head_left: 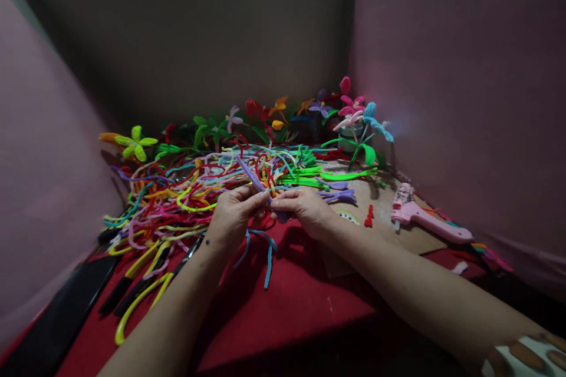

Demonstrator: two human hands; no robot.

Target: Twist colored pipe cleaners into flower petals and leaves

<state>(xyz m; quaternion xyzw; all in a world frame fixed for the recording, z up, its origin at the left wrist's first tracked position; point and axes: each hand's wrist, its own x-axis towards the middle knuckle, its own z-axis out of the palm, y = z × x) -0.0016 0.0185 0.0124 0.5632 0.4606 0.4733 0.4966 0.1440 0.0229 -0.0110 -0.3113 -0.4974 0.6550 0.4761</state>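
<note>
I find the left hand (236, 207) and right hand (305, 207) in narrow grip on a purple fuzzy strip (250, 173), apparently shaping it; the next move calls for even pressure.

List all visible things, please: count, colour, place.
Held piece: count unclear, purple, centre
Fuzzy stems: many, multicoloured, centre to left
Loose stem: count unclear, blue, nearer front
Flowers: several, mixed colours, along back
Glue gun: one, pink, right
Board: one, brown, under gun
Scrap: one, red, left of gun
Disc: one, whitish, near scrap
Tools: count unclear, yellow-black, front left
Slab: one, black, far left
Cloth: one, red, underneath
Side panels: two, pinkish, flanking
Backdrop: one, grey, behind
Left grip: one, bare, on piece
Right grip: one, bare, on piece
</note>
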